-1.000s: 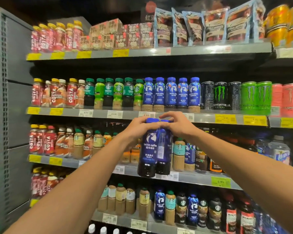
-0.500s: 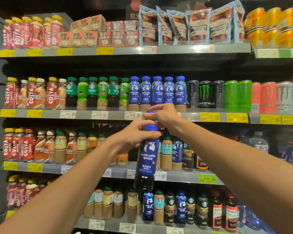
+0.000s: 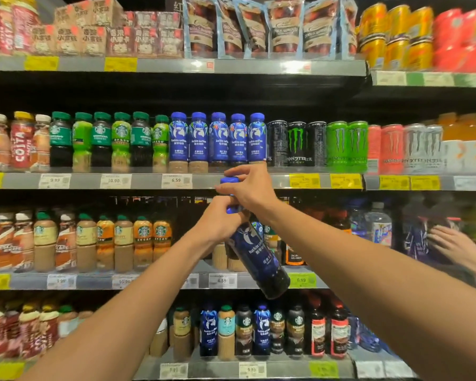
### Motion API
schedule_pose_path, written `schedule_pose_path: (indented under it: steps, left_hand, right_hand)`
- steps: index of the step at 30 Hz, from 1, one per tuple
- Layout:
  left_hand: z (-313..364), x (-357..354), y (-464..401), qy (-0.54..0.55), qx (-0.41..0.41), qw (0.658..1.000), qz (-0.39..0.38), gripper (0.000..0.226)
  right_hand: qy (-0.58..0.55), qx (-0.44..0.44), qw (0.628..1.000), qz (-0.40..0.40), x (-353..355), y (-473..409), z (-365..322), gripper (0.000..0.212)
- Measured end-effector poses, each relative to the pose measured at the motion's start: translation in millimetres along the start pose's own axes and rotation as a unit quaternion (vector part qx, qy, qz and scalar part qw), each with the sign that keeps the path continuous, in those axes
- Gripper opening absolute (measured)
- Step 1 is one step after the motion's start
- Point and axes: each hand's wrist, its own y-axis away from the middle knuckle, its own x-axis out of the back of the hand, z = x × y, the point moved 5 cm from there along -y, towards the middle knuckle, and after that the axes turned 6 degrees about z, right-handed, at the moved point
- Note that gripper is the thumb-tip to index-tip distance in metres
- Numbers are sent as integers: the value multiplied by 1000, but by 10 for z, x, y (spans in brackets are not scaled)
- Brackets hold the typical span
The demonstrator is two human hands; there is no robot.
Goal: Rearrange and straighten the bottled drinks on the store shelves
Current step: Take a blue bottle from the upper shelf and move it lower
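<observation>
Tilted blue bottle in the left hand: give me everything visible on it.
The tilted blue bottle has a blue cap, a blue wrap with a white deer logo and "luckin" lettering, and dark liquid showing at its clear base. It is off the shelf, leaning with its base down and to the right. The left hand grips its neck. The right hand, just above, holds the cap of a second blue-capped bottle, mostly hidden.

This is a shop's drinks aisle. Metal shelves (image 3: 231, 181) run the full width of the frame in tiers, each edged with price tags (image 3: 176, 181) and yellow labels (image 3: 304, 180). Bottled coffees (image 3: 217, 138) stand in rows at centre, energy-drink cans (image 3: 297, 144) at centre right, and snack pouches (image 3: 259, 26) and cartons (image 3: 91, 31) line the top.
</observation>
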Motion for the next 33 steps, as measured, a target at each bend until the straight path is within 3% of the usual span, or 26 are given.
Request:
schedule_pose_path:
  steps: [3,7,13,21,25,33]
  left_hand:
    - [-142,-121,-4,-28,19,999,19,19]
    - [-154,-48,17,-65,-4,993,99,10]
    - [-86,264,62,-54,-4,991,126,4]
    - [-237,1037,126,-53,-7,985,164,23]
    - [-392,1350,138,-56,-1,981,187,29]
    - [-725,1681,-11,-81,-3,979,188,30]
  right_hand:
    - [24,2,1000,-1,31,42,149,45]
    - [-5,-6,1000,-17,-25,48,153,54]
    - [-41,-5,997,-71,-238,44,-68,29]
    - [-77,-1,984,-161,-776,33,-402,39]
    - [19,47,987,-153,-1025,-103,-605,48]
    - [153,122,975,-103,-1415,-696,-622,36]
